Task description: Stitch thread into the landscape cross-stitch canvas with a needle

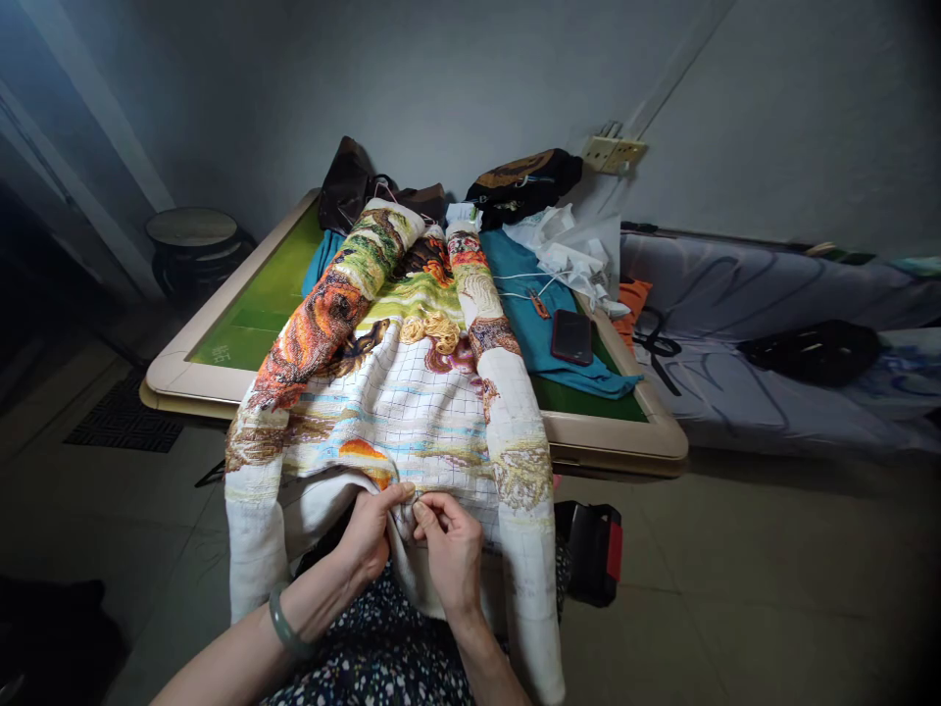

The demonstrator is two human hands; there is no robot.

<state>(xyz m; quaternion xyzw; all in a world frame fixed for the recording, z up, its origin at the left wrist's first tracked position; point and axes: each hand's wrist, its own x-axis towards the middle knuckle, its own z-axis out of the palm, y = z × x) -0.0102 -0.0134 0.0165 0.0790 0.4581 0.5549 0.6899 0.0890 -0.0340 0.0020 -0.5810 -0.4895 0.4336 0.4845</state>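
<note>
Left hand (pixel 370 529) comes in at a slant, bangle (pixel 288 628) on the wrist, thumb straight along the top of the cloth (pixel 401 392) and fingers tucked under – so it's closed on the near edge. Right hand (pixel 454 551) sits just beside it, fingers curled, thumb and forefinger pinched together at the cloth – can't tell what's between them. Cloth's rolled at both sides, running from the lap (pixel 386 652) onto the bench (pixel 202 380).
</note>
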